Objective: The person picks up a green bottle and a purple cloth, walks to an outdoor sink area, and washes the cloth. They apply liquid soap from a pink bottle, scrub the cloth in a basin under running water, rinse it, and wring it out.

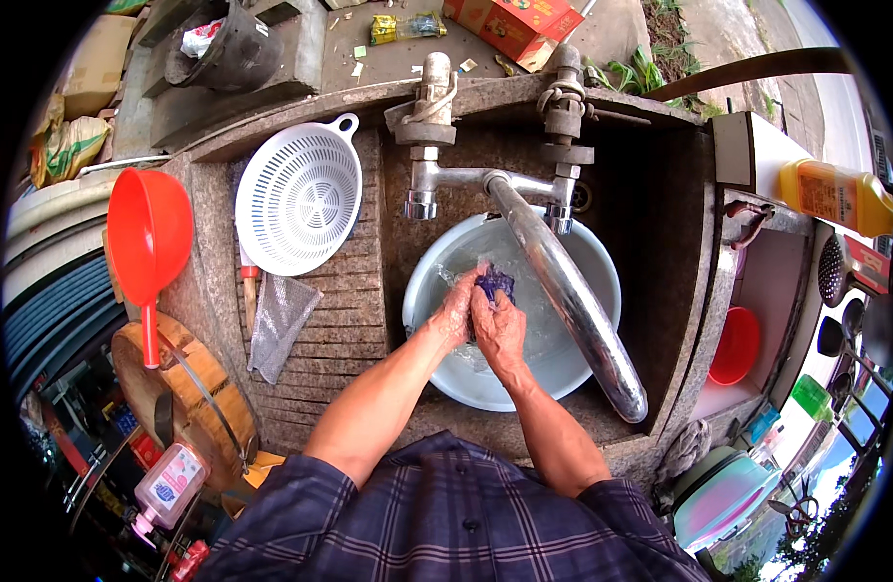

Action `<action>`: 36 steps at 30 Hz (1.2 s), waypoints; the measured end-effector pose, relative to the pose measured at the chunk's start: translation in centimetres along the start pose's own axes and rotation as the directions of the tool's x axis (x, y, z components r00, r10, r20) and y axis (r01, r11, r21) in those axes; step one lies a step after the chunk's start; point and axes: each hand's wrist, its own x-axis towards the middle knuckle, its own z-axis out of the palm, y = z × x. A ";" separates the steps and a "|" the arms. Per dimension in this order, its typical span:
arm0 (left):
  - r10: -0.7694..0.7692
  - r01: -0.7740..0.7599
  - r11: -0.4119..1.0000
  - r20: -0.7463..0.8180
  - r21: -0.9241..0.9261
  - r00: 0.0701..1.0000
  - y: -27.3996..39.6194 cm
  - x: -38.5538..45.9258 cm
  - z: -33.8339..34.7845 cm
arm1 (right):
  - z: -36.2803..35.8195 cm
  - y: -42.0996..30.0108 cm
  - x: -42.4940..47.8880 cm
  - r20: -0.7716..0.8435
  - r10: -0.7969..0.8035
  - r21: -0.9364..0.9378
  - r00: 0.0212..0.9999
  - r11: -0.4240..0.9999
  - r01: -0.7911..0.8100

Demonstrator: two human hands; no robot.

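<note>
Both my hands are together over a pale blue plastic basin that stands in the stone sink and has water in it. Between them is a small dark purple item, wet and crumpled; its kind is not clear. My right hand has its fingers closed around the purple item. My left hand presses against it from the other side, with splashing water about the wrist and fingers. The chrome faucet spout slants over the basin, just right of my hands.
Left of the basin, a white colander and a mesh piece lie on the ridged stone drainboard. A red ladle and a round wooden chopping block are farther left. The stone sink wall bounds the right side.
</note>
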 end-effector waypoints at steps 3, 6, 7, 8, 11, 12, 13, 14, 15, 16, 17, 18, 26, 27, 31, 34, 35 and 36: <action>0.187 -0.084 0.912 -0.224 0.400 0.956 -0.7 -0.4 0.1 | -0.9 1.5 2.4 -0.044 -0.075 -0.236 0.996 0.970 0.062; 0.295 -0.031 0.626 -0.200 0.779 0.934 -1.9 -0.6 -1.9 | -2.0 2.8 5.8 -0.046 -0.084 -0.420 0.995 0.906 0.057; 0.363 -0.164 0.385 0.014 0.908 0.932 -3.3 0.7 -5.7 | -2.4 3.7 6.6 -0.039 -0.148 -0.482 0.988 0.869 0.111; 0.337 -0.105 0.262 0.011 0.959 0.941 -2.6 -0.6 -4.7 | -3.0 5.2 7.3 -0.064 -0.259 -0.540 0.964 0.821 0.185; 0.568 -0.106 0.020 0.076 0.994 0.820 -3.3 -2.2 -4.0 | -3.7 8.2 8.1 -0.079 -0.371 -0.666 0.925 0.711 0.228; 0.674 -0.122 -0.044 0.119 0.992 0.729 -3.8 -2.3 -4.1 | -3.4 9.0 7.9 -0.131 -0.400 -0.650 0.907 0.726 0.226; 0.682 -0.109 -0.026 0.097 0.994 0.725 -4.4 -1.5 -4.4 | -3.0 8.9 7.7 -0.178 -0.434 -0.636 0.883 0.735 0.233; 0.687 -0.095 -0.009 0.075 0.995 0.722 -5.3 -0.6 -5.0 | -2.0 8.5 6.6 -0.218 -0.399 -0.653 0.891 0.738 0.172; 0.691 -0.081 0.006 0.054 0.997 0.721 -6.0 0.4 -5.5 | -0.7 7.9 5.3 -0.260 -0.364 -0.666 0.895 0.739 0.107; 0.637 -0.160 0.232 -0.026 0.960 0.770 -6.1 1.8 -6.2 | -0.1 6.5 4.4 -0.177 -0.135 -0.464 0.975 0.885 0.038; 0.513 -0.233 0.557 -0.109 0.797 0.852 -5.7 2.2 -5.3 | 0.7 6.0 3.4 -0.132 -0.069 -0.255 0.989 0.966 0.034; 0.375 -0.225 0.816 -0.191 0.533 0.907 -5.1 2.6 -4.4 | 1.2 5.6 2.5 -0.053 -0.001 0.079 0.999 0.997 0.005; 0.012 0.028 0.931 -0.106 0.365 0.994 -0.8 0.9 -4.6 | 1.2 2.0 -0.2 -0.085 -0.096 -0.119 0.992 0.989 0.086; 0.114 -0.034 0.870 -0.133 0.492 0.985 -1.7 1.4 -5.0 | 0.8 2.9 1.2 -0.089 -0.096 -0.200 0.991 0.977 0.077; 0.267 -0.103 0.529 -0.050 0.843 0.962 -3.2 -0.7 -3.3 | -1.6 3.4 6.1 -0.049 -0.001 -0.427 0.999 0.904 -0.020; 0.346 -0.063 0.311 -0.051 0.948 0.937 -4.1 -1.6 -3.7 | -3.1 6.5 7.9 -0.074 -0.295 -0.574 0.953 0.794 0.201; 0.346 0.008 0.199 -0.077 0.980 0.935 -3.4 -3.1 -2.2 | -3.6 8.0 8.2 -0.066 -0.470 -0.621 0.880 0.710 0.333; 0.450 -0.015 0.154 -0.057 0.988 0.891 -3.9 -3.2 -2.6 | -3.5 10.2 8.4 -0.041 -0.358 -0.748 0.933 0.630 0.209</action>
